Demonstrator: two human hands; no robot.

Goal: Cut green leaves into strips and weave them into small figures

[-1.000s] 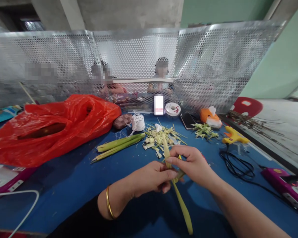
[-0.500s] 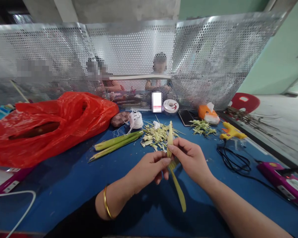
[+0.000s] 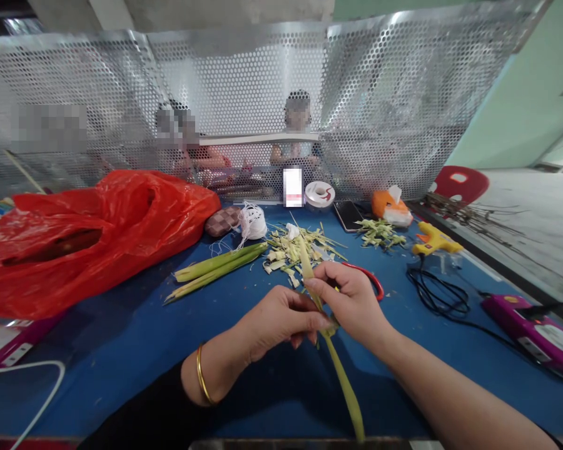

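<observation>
Both hands are closed on a pale green leaf strip (image 3: pixel 343 384), which looks partly folded or woven where they meet. My left hand (image 3: pixel 286 319), with a gold bangle at its wrist, pinches the folded part between thumb and fingers. Close beside it, my right hand (image 3: pixel 351 300) grips the upper part, whose tip points away from me. The long tail hangs toward the table's near edge. Fingers hide much of the fold. Behind the right hand a red scissors handle (image 3: pixel 374 280) shows in part. Beyond the hands lies a heap of leaf scraps (image 3: pixel 281 253).
Two green stalks (image 3: pixel 220 265) lie left, near a white string ball (image 3: pixel 252 222) and red plastic bag (image 3: pixel 164 212). A yellow glue gun (image 3: pixel 436 239) and purple power strip (image 3: pixel 528 334) are right. A perforated screen (image 3: pixel 263 75) stands behind, with people beyond it.
The strip's upper end swung upright, then tilted back left, while its tail swung in and out again. Both hands stay on it. The red scissors handle now shows more, and the camera view has shifted slightly.
</observation>
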